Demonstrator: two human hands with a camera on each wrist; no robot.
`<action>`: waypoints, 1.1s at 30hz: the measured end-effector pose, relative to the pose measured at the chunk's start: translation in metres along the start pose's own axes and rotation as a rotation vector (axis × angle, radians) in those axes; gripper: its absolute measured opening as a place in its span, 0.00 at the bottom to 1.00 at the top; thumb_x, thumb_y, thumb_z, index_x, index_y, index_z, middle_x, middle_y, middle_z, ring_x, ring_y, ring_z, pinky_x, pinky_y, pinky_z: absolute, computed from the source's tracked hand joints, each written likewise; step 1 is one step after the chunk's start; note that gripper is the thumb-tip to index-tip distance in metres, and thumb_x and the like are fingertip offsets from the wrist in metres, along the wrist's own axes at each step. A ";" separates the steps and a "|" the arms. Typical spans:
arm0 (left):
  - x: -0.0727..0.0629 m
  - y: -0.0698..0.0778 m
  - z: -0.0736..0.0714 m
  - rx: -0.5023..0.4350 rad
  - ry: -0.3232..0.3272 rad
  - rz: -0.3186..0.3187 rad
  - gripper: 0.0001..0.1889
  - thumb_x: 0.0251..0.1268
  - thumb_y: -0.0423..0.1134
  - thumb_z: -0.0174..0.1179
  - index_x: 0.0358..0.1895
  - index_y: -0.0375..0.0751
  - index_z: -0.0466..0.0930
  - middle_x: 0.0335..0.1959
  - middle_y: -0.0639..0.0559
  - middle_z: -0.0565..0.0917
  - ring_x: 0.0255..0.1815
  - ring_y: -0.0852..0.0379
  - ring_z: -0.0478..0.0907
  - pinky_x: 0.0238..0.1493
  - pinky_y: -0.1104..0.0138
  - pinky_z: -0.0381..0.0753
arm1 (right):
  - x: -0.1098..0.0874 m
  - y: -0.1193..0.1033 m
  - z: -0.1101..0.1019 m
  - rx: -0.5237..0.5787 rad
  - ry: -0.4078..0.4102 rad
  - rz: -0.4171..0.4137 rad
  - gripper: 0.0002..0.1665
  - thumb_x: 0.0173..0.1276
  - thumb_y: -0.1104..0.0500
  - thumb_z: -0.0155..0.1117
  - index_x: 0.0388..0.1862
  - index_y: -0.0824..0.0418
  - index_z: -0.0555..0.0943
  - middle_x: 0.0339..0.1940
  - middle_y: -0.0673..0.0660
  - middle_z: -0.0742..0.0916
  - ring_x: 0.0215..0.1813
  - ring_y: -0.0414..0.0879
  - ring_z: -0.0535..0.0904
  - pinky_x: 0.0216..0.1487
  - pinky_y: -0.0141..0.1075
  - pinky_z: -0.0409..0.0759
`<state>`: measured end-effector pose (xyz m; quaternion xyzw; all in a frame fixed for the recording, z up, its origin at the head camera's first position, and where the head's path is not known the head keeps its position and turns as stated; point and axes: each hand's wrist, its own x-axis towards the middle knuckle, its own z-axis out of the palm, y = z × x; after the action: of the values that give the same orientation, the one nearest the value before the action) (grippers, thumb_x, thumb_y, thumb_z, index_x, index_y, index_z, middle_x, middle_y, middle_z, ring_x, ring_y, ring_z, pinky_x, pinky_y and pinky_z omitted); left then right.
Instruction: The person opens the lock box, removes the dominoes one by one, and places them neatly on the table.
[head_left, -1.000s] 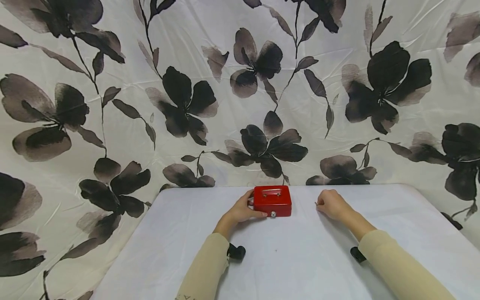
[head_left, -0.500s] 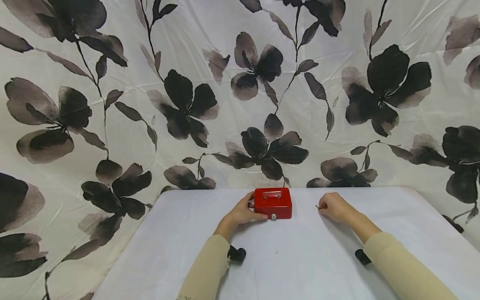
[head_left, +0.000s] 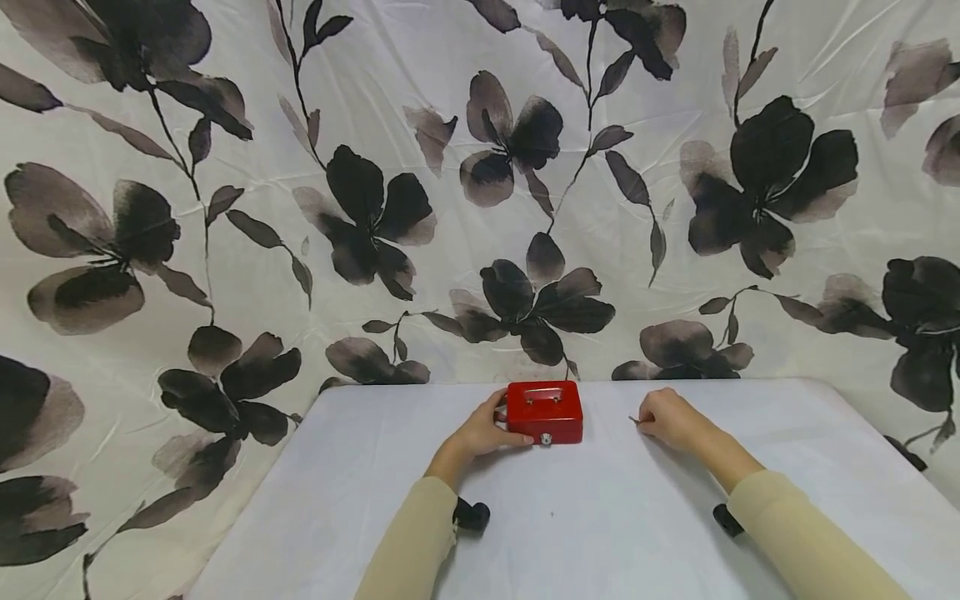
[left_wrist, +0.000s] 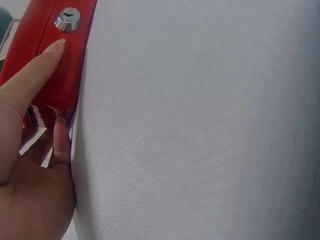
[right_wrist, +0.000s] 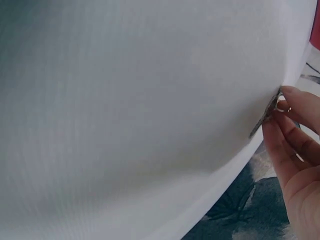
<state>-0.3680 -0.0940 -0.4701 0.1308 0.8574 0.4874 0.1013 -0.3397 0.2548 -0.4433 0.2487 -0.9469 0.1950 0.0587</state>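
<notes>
A small red cash box (head_left: pixel 544 412) with a folding handle on its lid sits near the far edge of the table. My left hand (head_left: pixel 480 433) grips its left end, thumb along the front beside the silver keyhole lock (left_wrist: pixel 68 20), other fingers at the side. To the right of the box, apart from it, my right hand (head_left: pixel 672 419) pinches a small metal key (right_wrist: pixel 265 117) between thumb and fingers. The key's tip points left in the head view, close to the tabletop. Part of it is hidden by the fingertips.
A white cloth covers the table (head_left: pixel 585 533). Behind it hangs a pale curtain (head_left: pixel 420 83) printed with dark flowers, close to the box's back. Dark wrist cameras (head_left: pixel 472 517) sit under both forearms.
My right hand has shifted slightly right with the key, whose tip now shows a little more. The left hand and the box stay together; the head view has tilted up slightly.
</notes>
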 end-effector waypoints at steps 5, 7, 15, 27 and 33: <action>0.002 -0.002 -0.001 -0.008 -0.004 0.004 0.52 0.53 0.44 0.80 0.79 0.46 0.59 0.67 0.46 0.74 0.63 0.46 0.71 0.58 0.51 0.83 | 0.001 0.001 -0.001 -0.025 -0.005 -0.047 0.17 0.62 0.71 0.71 0.15 0.58 0.81 0.18 0.44 0.77 0.25 0.38 0.66 0.29 0.33 0.68; 0.002 -0.002 -0.002 -0.012 -0.006 0.002 0.51 0.52 0.44 0.80 0.79 0.47 0.59 0.67 0.47 0.74 0.62 0.47 0.72 0.57 0.52 0.83 | 0.001 0.001 -0.003 -0.029 -0.006 -0.055 0.17 0.63 0.71 0.70 0.16 0.58 0.82 0.18 0.44 0.77 0.25 0.38 0.66 0.29 0.33 0.68; 0.003 -0.003 -0.003 -0.010 -0.010 -0.010 0.51 0.52 0.45 0.80 0.79 0.47 0.59 0.67 0.48 0.75 0.61 0.48 0.72 0.55 0.53 0.83 | 0.000 0.000 -0.005 -0.003 -0.035 -0.026 0.13 0.67 0.72 0.66 0.23 0.63 0.84 0.20 0.48 0.80 0.26 0.39 0.70 0.31 0.35 0.73; 0.005 -0.004 0.001 -0.004 -0.003 0.000 0.51 0.53 0.45 0.80 0.79 0.44 0.59 0.69 0.46 0.73 0.63 0.47 0.71 0.59 0.51 0.81 | -0.003 0.014 0.000 0.118 -0.012 0.080 0.06 0.69 0.69 0.65 0.32 0.66 0.87 0.25 0.49 0.84 0.29 0.41 0.74 0.33 0.37 0.76; 0.005 -0.003 -0.001 0.014 -0.002 -0.004 0.52 0.53 0.45 0.80 0.80 0.44 0.57 0.68 0.47 0.73 0.59 0.49 0.71 0.56 0.54 0.81 | -0.005 0.017 -0.001 0.142 -0.007 0.122 0.05 0.71 0.66 0.64 0.36 0.67 0.86 0.29 0.51 0.84 0.33 0.43 0.75 0.37 0.40 0.76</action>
<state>-0.3732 -0.0942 -0.4723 0.1302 0.8610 0.4809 0.1020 -0.3443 0.2713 -0.4490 0.1947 -0.9442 0.2642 0.0257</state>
